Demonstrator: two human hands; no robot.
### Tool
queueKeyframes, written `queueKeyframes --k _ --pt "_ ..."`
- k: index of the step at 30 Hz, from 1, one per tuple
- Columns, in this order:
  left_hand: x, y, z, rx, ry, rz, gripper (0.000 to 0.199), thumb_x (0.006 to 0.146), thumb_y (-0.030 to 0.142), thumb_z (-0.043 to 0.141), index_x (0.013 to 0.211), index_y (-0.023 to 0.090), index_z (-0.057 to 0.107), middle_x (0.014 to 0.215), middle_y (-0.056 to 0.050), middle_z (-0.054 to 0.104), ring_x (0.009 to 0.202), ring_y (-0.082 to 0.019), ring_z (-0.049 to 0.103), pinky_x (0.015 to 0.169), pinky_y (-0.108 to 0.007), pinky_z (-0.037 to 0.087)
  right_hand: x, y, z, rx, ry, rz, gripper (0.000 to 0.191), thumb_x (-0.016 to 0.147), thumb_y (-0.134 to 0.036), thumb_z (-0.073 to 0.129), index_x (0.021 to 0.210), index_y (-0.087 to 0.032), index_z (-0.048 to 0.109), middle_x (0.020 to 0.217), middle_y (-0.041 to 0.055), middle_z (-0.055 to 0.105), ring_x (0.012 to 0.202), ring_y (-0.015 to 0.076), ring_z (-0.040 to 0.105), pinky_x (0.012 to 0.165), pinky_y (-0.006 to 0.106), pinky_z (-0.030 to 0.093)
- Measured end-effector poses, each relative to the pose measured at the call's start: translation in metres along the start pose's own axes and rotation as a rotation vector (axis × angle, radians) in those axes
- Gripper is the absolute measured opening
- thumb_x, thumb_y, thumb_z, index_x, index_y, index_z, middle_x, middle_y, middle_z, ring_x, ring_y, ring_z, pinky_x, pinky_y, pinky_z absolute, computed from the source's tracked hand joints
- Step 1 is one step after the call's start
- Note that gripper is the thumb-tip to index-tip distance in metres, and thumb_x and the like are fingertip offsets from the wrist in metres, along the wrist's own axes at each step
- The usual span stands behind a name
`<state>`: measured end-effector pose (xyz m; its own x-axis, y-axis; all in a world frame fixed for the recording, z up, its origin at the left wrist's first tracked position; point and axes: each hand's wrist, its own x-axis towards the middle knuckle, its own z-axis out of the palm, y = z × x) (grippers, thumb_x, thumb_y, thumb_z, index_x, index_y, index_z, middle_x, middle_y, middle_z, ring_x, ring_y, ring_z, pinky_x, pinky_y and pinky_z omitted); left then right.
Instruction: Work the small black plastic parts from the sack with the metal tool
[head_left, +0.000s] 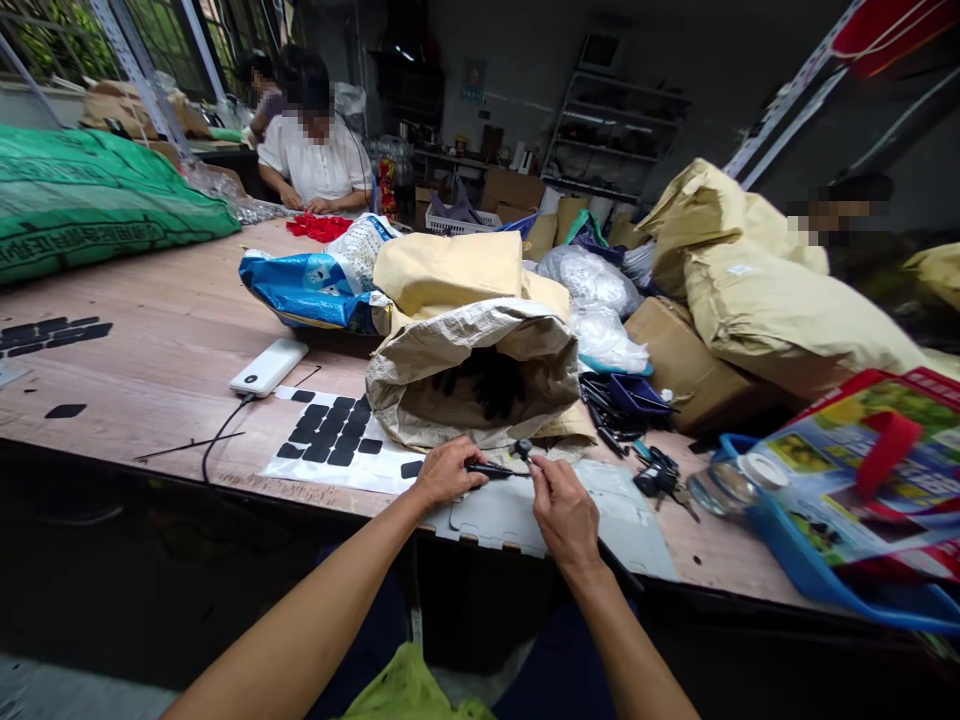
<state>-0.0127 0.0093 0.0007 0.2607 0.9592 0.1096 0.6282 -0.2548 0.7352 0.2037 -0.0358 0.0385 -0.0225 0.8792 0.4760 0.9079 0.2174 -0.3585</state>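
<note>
My left hand [452,472] is closed on a black pen-shaped piece [490,469] with a thin tip pointing right. Close by on the right, my right hand [564,508] pinches a small black round-headed part [522,449]; its exact kind is too small to tell. The thin tip almost meets the fingers of my right hand. Both hands are over a grey sheet [622,505] at the table's front edge. Just behind them gapes an open beige sack [390,395], with black pieces [495,385] inside.
Black rounded patches [330,430] lie on white paper beside a white power bank [268,367] with a cable. To the right are keys [660,475], a clear bottle [731,485] and a blue basin [832,570]. A co-worker [319,160] sits across the table [150,370].
</note>
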Motion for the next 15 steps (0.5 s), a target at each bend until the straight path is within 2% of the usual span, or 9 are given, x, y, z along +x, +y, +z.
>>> queueKeyframes --k 3,6,9,11,13,15 --pt "-0.001 0.001 -0.001 0.013 -0.003 0.001 0.02 0.076 0.031 0.077 0.095 0.025 0.075 0.091 0.001 0.066 0.085 -0.017 0.062 0.076 -0.026 0.045 0.009 0.029 -0.002 -0.069 0.005 -0.032 0.027 0.1 -0.033 0.047 0.111 -0.026 0.072 0.099 0.0046 0.07 0.091 0.0186 0.063 0.078 0.028 0.043" --pt "-0.001 0.001 -0.002 0.022 -0.004 0.008 0.018 0.076 0.028 0.076 0.093 0.025 0.075 0.091 0.001 0.065 0.085 -0.017 0.062 0.075 -0.026 0.044 0.011 0.057 0.003 -0.154 -0.061 -0.089 0.024 0.099 -0.03 0.049 0.106 -0.025 0.072 0.094 0.0054 0.067 0.087 0.0196 0.059 0.078 0.03 0.041" --pt "-0.002 0.001 -0.001 0.018 0.01 0.013 0.018 0.074 0.027 0.077 0.092 0.025 0.075 0.09 0.002 0.065 0.083 -0.016 0.062 0.074 -0.026 0.044 0.01 0.07 0.01 -0.174 -0.116 -0.077 0.022 0.097 -0.029 0.052 0.104 -0.024 0.072 0.093 0.0063 0.065 0.088 0.0214 0.056 0.078 0.033 0.041" --pt "-0.001 0.0 -0.001 0.011 0.013 0.009 0.018 0.074 0.026 0.077 0.092 0.025 0.075 0.089 0.002 0.064 0.082 -0.016 0.061 0.073 -0.025 0.043 0.017 0.072 0.007 -0.08 -0.096 -0.053 0.02 0.095 -0.031 0.055 0.101 -0.024 0.073 0.092 0.0064 0.065 0.09 0.0223 0.056 0.081 0.035 0.043" --pt "-0.001 0.0 -0.001 0.002 0.01 0.007 0.018 0.073 0.027 0.077 0.091 0.025 0.075 0.088 0.002 0.064 0.082 -0.016 0.061 0.073 -0.025 0.043 0.036 0.073 -0.007 0.111 -0.006 -0.002 0.024 0.092 -0.038 0.061 0.107 -0.023 0.072 0.095 0.0067 0.065 0.092 0.0224 0.058 0.084 0.038 0.047" --pt "-0.001 0.0 0.0 -0.005 0.008 0.006 0.019 0.072 0.027 0.078 0.091 0.025 0.076 0.087 0.002 0.063 0.08 -0.015 0.061 0.071 -0.025 0.042 0.07 0.078 -0.034 0.356 0.141 0.163 0.048 0.087 -0.047 0.07 0.128 -0.023 0.063 0.105 0.0084 0.063 0.086 0.0199 0.06 0.077 0.039 0.051"
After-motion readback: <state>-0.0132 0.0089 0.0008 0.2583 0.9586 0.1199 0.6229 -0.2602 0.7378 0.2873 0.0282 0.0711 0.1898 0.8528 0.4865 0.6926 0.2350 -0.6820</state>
